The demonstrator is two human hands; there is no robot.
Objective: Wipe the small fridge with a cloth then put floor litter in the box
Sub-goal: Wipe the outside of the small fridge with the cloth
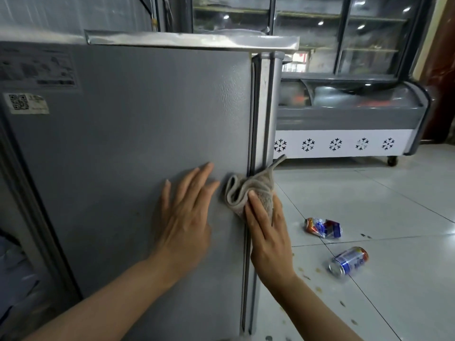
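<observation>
The small grey fridge (138,134) fills the left and middle of the view, its side panel facing me. My left hand (184,212) lies flat on that panel with fingers spread. My right hand (267,232) presses a crumpled beige cloth (248,190) against the fridge's front edge, by the door seal. Two drink cans lie on the tiled floor to the right: a crushed can (323,227) and an uncrushed blue can (348,261). No box is in view.
A chest freezer (344,119) with snowflake marks stands behind at the right, a glass display case (344,40) above it. Small specks and spots dot the white floor tiles (394,303) near the fridge. Stickers (27,103) sit on the fridge's upper left.
</observation>
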